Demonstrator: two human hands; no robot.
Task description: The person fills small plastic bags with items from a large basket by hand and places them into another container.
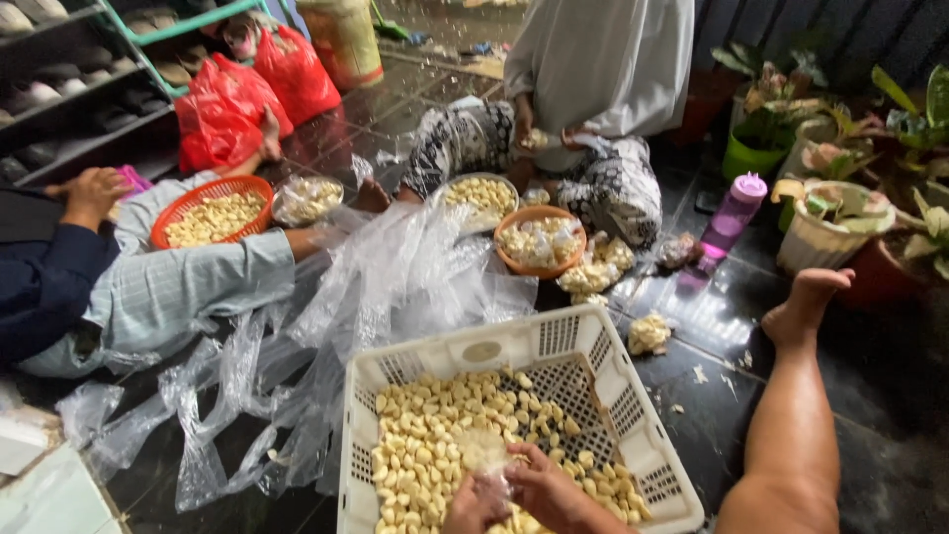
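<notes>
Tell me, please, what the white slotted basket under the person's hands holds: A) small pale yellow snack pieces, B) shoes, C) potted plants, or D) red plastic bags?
A: the white slotted basket is spread with small pale yellow snack pieces, and the left hand and right hand hold a small clear bag of them above it.

two red plastic bags (232,104) upper left, yellow-orange sack (344,40) top centre, clear plastic bags (395,282) heaped mid-floor
</notes>
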